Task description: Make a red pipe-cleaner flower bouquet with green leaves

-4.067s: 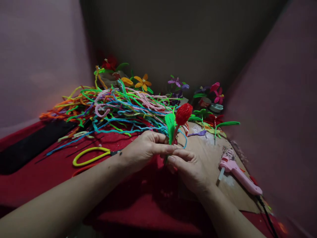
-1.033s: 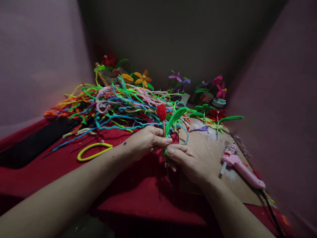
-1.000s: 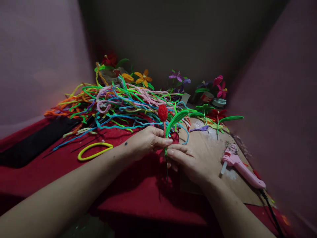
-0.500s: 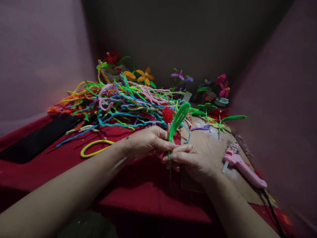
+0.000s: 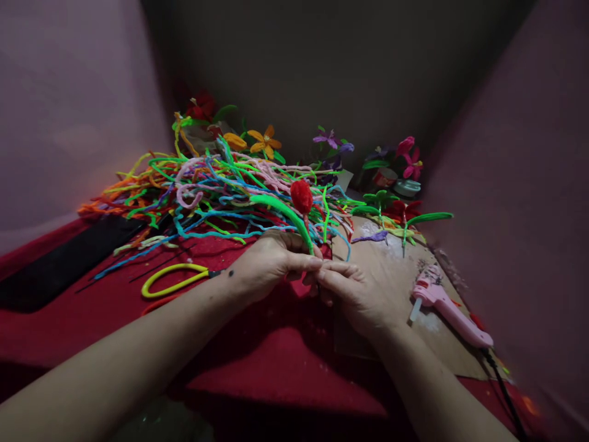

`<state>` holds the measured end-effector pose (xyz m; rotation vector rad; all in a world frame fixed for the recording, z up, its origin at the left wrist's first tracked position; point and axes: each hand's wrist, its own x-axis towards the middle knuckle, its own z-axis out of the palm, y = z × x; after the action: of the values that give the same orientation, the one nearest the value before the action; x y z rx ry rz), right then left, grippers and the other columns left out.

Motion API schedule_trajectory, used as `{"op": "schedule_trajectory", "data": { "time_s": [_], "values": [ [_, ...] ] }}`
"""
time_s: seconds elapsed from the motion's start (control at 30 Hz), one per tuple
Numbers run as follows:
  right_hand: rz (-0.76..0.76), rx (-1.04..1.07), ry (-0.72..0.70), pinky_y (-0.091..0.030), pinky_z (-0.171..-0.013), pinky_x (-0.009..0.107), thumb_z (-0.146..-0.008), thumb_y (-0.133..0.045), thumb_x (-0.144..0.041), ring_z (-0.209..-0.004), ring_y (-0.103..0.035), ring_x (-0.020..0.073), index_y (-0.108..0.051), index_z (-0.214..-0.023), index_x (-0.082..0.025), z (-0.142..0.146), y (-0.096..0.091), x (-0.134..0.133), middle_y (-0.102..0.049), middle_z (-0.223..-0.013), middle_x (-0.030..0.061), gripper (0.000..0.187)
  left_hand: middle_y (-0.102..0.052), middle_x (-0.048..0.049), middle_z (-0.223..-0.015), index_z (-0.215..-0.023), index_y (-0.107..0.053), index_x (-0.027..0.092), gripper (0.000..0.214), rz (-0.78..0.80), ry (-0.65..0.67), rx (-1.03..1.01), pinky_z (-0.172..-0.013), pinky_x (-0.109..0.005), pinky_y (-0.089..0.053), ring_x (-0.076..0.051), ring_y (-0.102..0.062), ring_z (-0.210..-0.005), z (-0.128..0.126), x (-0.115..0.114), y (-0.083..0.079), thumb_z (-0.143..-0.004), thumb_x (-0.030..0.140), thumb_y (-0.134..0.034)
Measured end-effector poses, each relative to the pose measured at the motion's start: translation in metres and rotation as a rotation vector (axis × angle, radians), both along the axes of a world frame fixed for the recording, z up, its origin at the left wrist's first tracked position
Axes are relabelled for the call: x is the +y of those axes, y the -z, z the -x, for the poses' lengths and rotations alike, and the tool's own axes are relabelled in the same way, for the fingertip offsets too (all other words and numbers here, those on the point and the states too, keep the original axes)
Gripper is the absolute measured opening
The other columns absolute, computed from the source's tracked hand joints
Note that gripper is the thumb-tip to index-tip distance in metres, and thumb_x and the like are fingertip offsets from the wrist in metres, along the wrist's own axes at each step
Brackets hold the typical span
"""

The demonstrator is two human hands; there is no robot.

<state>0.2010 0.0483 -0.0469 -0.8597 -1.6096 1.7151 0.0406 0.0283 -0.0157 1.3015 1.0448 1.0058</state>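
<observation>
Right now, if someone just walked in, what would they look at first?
Probably the big tangle of bright fuzzy wires at the back of the red cloth. In the middle, the left hand and right hand pinch a fuzzy flower with a red tip and bent green leaf. A pink glue gun lies at the right on cardboard.

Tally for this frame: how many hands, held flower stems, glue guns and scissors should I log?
hands: 2, left hand and right hand, both pinching the stem
red-bud flower stem: 1
pink glue gun: 1
yellow-handled scissors: 1
total: 5
</observation>
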Motion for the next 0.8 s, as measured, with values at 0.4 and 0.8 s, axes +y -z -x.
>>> {"op": "schedule_trajectory", "data": {
  "time_s": [0.4,0.8],
  "values": [
    [0.035,0.004,-0.141,-0.028,-0.047,0.021,-0.075,-0.06,-0.035,-0.05,-0.04,0.0069,-0.07,-0.078,-0.014,-0.003,0.0,0.001,-0.055,-0.06,0.0,0.023,-0.058,0.0028,-0.061,-0.088,-0.062,0.015,0.028,0.188,-0.017,-0.265,-0.045,-0.02,-0.037,-0.008,-0.05,-0.045,-0.002,0.0,0.004,-0.061,0.014,-0.071],
    [-0.06,0.068,0.02,-0.031,-0.053,0.024,-0.075,-0.057,-0.026,-0.057,-0.042,0.0104,-0.07,-0.071,-0.015,0.002,0.005,-0.002,-0.056,-0.062,0.001,0.018,-0.054,0.0027,-0.065,-0.084,-0.057,0.015,0.022,0.048,0.067,-0.187,-0.045,-0.019,-0.03,-0.007,-0.046,-0.05,-0.001,-0.002,0.0,-0.066,0.025,-0.067]
  ]
}}
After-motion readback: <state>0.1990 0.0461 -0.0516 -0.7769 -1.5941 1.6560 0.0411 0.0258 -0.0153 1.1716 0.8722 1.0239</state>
